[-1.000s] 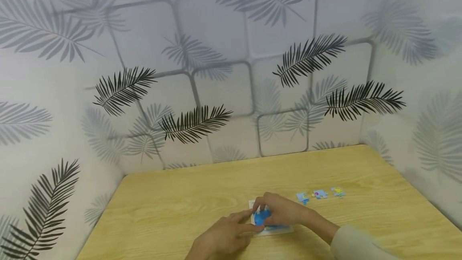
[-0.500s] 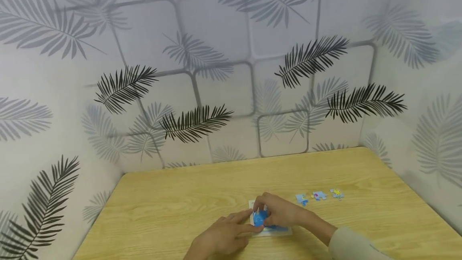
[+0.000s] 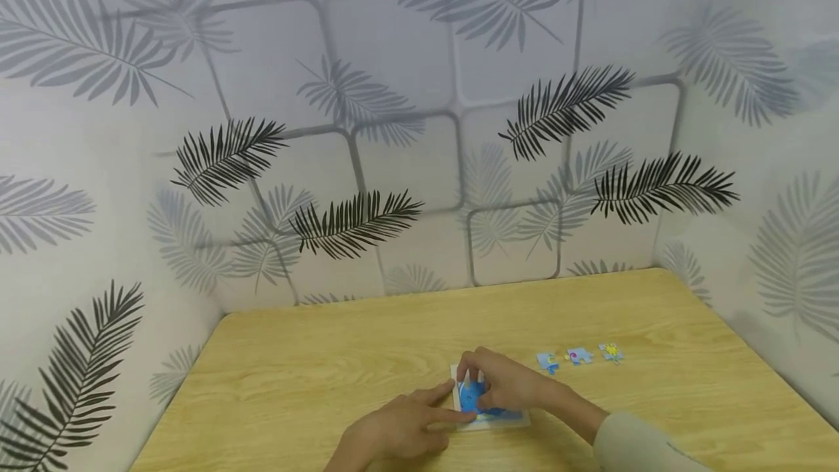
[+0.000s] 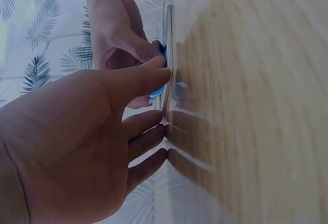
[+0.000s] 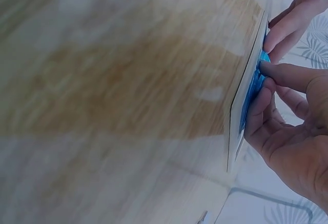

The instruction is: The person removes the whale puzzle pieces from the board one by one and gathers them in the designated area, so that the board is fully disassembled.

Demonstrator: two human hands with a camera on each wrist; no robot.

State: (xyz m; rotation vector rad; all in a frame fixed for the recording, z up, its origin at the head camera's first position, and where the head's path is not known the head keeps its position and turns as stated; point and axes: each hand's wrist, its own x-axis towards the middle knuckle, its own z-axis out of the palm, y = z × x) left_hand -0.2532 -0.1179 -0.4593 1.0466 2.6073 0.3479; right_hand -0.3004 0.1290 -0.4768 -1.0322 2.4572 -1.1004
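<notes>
Jigsaw board (image 3: pixel 503 424) lies flat on the wood-grained surface (image 3: pixel 295 370); I'd guess light, stiff card, slippery there, best steadied by its edges. The left hand (image 3: pixel 406 421), fingers extended, touches its left side. The right hand (image 3: pixel 507 383) bends fingers and thumb onto the blue picture (image 3: pixel 468 395); whether they pinch anything, I can't tell. Three loose pieces (image 3: pixel 580 355) sit rightward, before a leaf-patterned wall (image 3: pixel 400 166).

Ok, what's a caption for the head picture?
Two hands touch a white-edged blue puzzle, three loose pieces lying to the right.
</notes>
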